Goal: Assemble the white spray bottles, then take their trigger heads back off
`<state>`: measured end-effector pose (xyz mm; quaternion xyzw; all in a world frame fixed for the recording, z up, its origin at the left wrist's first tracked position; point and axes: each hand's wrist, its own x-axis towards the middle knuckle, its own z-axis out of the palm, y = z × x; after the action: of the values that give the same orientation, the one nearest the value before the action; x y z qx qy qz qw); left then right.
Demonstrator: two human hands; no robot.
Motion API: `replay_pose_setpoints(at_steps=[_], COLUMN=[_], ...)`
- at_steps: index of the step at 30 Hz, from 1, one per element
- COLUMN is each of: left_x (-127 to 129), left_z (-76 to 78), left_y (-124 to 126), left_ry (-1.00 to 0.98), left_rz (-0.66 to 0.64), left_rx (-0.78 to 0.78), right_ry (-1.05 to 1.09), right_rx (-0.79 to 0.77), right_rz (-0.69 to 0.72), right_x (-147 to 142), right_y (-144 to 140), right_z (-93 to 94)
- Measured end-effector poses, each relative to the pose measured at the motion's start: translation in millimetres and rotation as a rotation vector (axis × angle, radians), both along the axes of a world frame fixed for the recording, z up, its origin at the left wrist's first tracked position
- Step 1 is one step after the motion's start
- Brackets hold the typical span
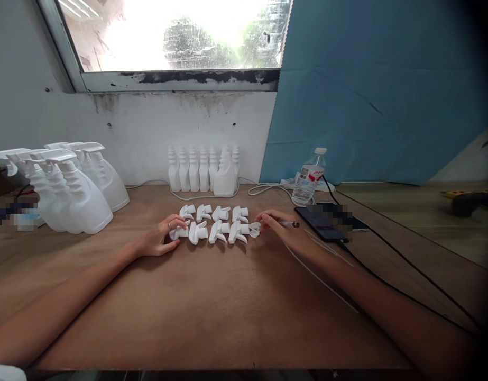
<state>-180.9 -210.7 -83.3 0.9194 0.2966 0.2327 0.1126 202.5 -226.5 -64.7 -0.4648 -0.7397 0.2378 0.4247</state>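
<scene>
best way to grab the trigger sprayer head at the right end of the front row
Probably from above, pinching the trigger sprayer head across its chunky body with thumb and forefinger. It lies on its side on the wooden table, so the body is the widest graspable part. Neighbours crowd its left and rear; the right hand already rests at its more open right side, beside a small white piece. The left hand sits at the row's far end.

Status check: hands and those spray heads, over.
Left hand touching the end trigger head. Right hand at the opposite end, by the small white piece. Phone beside the right wrist.
</scene>
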Motion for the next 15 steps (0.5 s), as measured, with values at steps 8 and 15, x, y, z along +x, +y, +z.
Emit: replay_pose_setpoints(at_steps=[8, 15], left_x=[-6, -53], left_z=[20.6, 167.7], left_y=[15, 12], left_ry=[-0.059, -0.088], left_rz=[0.118, 0.727], left_rx=[0.260, 0.897], right_ry=[-0.006, -0.006], right_rx=[-0.003, 0.012], right_rz=[0.002, -0.013], right_x=[3, 6], right_y=[1, 6], right_z=[-1.5, -8.4])
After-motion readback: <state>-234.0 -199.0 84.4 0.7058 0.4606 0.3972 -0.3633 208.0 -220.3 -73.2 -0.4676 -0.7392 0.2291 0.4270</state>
